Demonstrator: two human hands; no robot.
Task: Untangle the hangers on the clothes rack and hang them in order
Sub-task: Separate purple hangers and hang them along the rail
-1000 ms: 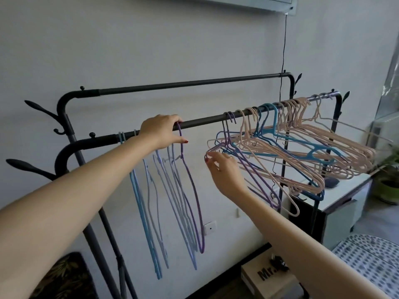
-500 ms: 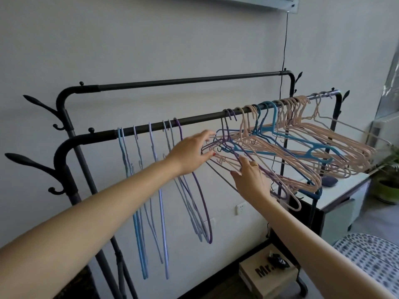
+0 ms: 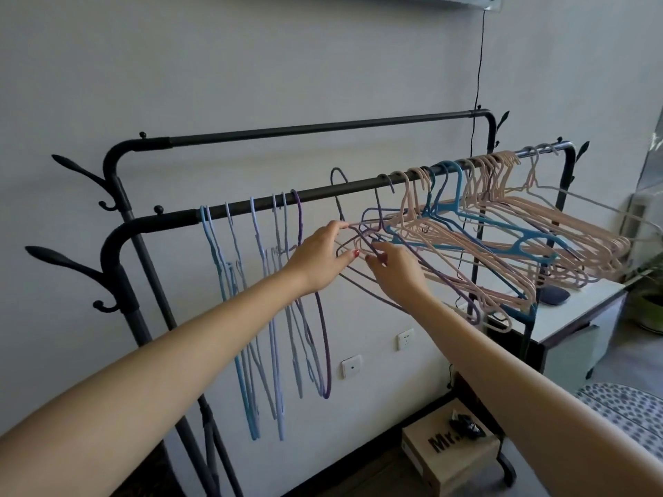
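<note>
Both hands work the tangle: left hand (image 3: 320, 258) and right hand (image 3: 394, 270) pinch a purple hanger (image 3: 362, 224); light, springy, snag-prone wire, so take it near the hook.

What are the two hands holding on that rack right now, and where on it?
Both hands grip a purple hanger at the near end of the tangled bunch: left hand and right hand pinch its thin wire arm near the shoulder, hook lifted off the rail.

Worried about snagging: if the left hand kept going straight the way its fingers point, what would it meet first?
Most likely the purple hanger lifted off the front rail, then the tangled pink hangers. The left hand already touches that purple wire; depth is unclear.
</note>
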